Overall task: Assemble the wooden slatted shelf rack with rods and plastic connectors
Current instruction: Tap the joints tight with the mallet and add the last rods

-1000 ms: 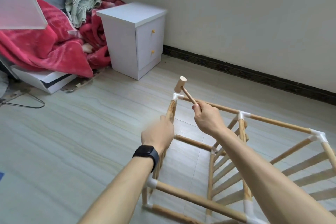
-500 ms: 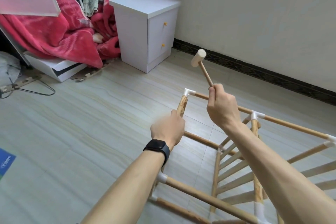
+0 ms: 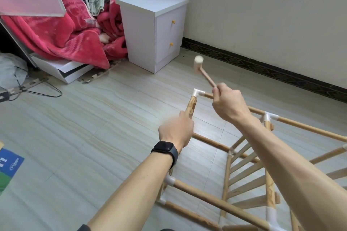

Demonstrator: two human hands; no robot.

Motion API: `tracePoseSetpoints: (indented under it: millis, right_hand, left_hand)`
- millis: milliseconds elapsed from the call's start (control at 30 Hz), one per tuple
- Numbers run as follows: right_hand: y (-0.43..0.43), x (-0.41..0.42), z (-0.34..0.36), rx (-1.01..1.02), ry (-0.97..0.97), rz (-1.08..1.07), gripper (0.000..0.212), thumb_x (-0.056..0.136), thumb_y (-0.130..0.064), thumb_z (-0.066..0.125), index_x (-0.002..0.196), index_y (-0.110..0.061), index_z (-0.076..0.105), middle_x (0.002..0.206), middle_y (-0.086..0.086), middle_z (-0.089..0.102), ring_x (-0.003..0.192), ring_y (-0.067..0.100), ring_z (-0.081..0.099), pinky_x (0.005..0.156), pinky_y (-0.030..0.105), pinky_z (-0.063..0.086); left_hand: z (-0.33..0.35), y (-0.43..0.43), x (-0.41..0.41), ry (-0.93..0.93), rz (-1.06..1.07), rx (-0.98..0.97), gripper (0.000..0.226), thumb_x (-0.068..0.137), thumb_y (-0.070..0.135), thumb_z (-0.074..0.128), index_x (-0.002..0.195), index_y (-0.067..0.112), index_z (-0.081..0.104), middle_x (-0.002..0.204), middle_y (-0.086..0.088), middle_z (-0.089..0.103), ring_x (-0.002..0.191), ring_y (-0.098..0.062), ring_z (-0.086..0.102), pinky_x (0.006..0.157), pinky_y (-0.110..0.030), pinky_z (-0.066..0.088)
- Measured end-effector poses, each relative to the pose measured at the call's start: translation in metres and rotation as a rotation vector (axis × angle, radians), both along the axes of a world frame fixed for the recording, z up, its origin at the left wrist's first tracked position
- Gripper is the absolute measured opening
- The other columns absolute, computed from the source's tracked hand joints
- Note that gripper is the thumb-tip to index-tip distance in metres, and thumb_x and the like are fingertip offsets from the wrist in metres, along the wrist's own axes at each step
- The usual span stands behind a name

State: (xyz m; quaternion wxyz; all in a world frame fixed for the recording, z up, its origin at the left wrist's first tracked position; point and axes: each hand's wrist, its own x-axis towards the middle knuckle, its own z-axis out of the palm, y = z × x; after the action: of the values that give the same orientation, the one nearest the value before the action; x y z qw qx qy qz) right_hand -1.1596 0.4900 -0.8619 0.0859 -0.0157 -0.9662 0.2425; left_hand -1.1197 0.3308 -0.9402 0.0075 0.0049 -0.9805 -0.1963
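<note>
Right hand (image 3: 228,104) fingers (image 3: 221,88) hold the hammer (image 3: 199,63) up; left hand (image 3: 175,131) fingers grip the rod (image 3: 191,105) below the white corner (image 3: 198,92). Next, probably: tap that corner tight.

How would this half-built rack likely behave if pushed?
Probably light: the rack is thin wood throughout. Likely to slide on the smooth floor. Its plastic connectors may flex under the mallet; the left hand grips a post.

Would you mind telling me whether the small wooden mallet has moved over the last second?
Yes. The small wooden mallet in the right hand was at the white plastic corner connector; its head is now raised clear of it, toward the wall.
</note>
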Motion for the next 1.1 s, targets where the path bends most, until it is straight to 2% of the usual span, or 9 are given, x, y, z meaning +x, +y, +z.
tracePoseSetpoints:
  millis: [67, 167, 267, 433, 533, 667, 800, 900, 1100]
  right_hand:
    - [-0.002, 0.005, -0.003, -0.07, 0.035, -0.019, 0.03, 0.108, -0.037, 0.032, 0.1, -0.016, 0.052, 0.073, 0.008, 0.061, 0.058, 0.025, 0.059, 0.048, 0.037, 0.046]
    - [0.001, 0.01, -0.008, 0.167, -0.299, -0.053, 0.031, 0.109, -0.033, 0.03, 0.107, -0.012, 0.054, 0.08, 0.008, 0.058, 0.066, 0.021, 0.059, 0.05, 0.031, 0.043]
    - [0.007, 0.015, 0.012, 0.101, -0.256, -0.066, 0.036, 0.108, -0.033, 0.035, 0.107, -0.013, 0.064, 0.074, 0.004, 0.06, 0.057, 0.016, 0.055, 0.045, 0.026, 0.035]
    - [0.02, 0.076, 0.045, -0.243, -0.291, 0.031, 0.027, 0.105, -0.023, 0.049, 0.13, -0.034, 0.055, 0.096, 0.001, 0.074, 0.053, 0.008, 0.056, 0.048, 0.022, 0.046]
    - [0.016, 0.119, 0.064, -0.611, -0.259, 0.068, 0.015, 0.1, -0.018, 0.062, 0.111, -0.024, 0.07, 0.091, 0.006, 0.078, 0.06, 0.009, 0.068, 0.055, 0.02, 0.053]
    - [-0.01, 0.162, 0.073, -0.861, -0.112, 0.156, 0.017, 0.099, -0.023, 0.064, 0.105, -0.011, 0.075, 0.088, 0.009, 0.077, 0.068, 0.02, 0.072, 0.057, 0.024, 0.057]
    - [-0.047, 0.181, 0.068, -0.697, 0.131, 0.172, 0.033, 0.101, -0.041, 0.057, 0.092, -0.015, 0.076, 0.072, -0.002, 0.07, 0.062, 0.012, 0.064, 0.056, 0.022, 0.053]
    - [-0.068, 0.184, 0.062, -0.549, 0.23, 0.205, 0.035, 0.103, -0.044, 0.05, 0.083, -0.022, 0.068, 0.087, -0.003, 0.067, 0.079, 0.006, 0.065, 0.071, 0.02, 0.051]
    - [-0.09, 0.16, 0.054, -1.031, 0.323, 0.182, 0.035, 0.108, -0.021, 0.045, 0.073, -0.019, 0.043, 0.054, -0.012, 0.043, 0.047, 0.008, 0.039, 0.048, 0.022, 0.037]
  left_hand:
    - [0.0, 0.0, 0.0, 0.0, 0.002, -0.003, 0.031, 0.104, 0.037, 0.028, 0.111, 0.017, 0.051, 0.064, 0.001, 0.046, 0.066, -0.028, 0.051, 0.062, -0.035, 0.034]
    - [0.001, 0.002, -0.001, -0.009, 0.003, -0.001, 0.033, 0.104, 0.038, 0.027, 0.11, 0.017, 0.052, 0.064, 0.001, 0.047, 0.063, -0.025, 0.051, 0.06, -0.034, 0.034]
    - [0.005, -0.001, -0.003, -0.052, 0.006, 0.052, 0.038, 0.104, 0.043, 0.026, 0.116, 0.021, 0.054, 0.07, 0.001, 0.053, 0.068, -0.026, 0.055, 0.062, -0.035, 0.035]
    - [0.016, -0.038, 0.007, -0.278, -0.08, 0.369, 0.055, 0.103, 0.058, 0.013, 0.144, 0.037, 0.042, 0.125, -0.007, 0.067, 0.115, -0.034, 0.06, 0.099, -0.044, 0.047]
    - [0.007, -0.081, 0.034, -0.273, -0.02, 0.426, 0.038, 0.101, 0.029, 0.035, 0.134, 0.03, 0.056, 0.124, -0.003, 0.068, 0.119, -0.027, 0.059, 0.102, -0.037, 0.046]
    - [-0.022, -0.124, 0.101, -0.436, -0.131, 0.309, 0.055, 0.082, 0.0, 0.043, 0.106, 0.045, 0.064, 0.112, 0.011, 0.071, 0.112, -0.013, 0.062, 0.099, -0.029, 0.05]
    - [-0.05, -0.114, 0.147, -0.492, -0.21, 0.4, 0.034, 0.093, 0.034, 0.06, 0.126, 0.039, 0.06, 0.122, 0.013, 0.063, 0.114, -0.014, 0.059, 0.095, -0.029, 0.049]
    - [-0.056, -0.101, 0.155, -0.317, -0.182, 0.299, 0.033, 0.104, 0.05, 0.038, 0.117, 0.028, 0.058, 0.1, 0.0, 0.069, 0.094, -0.025, 0.063, 0.081, -0.042, 0.053]
    - [-0.066, -0.089, 0.136, -0.207, -0.177, 0.267, 0.032, 0.108, 0.045, 0.034, 0.122, 0.023, 0.054, 0.08, -0.005, 0.06, 0.081, -0.031, 0.061, 0.069, -0.043, 0.052]
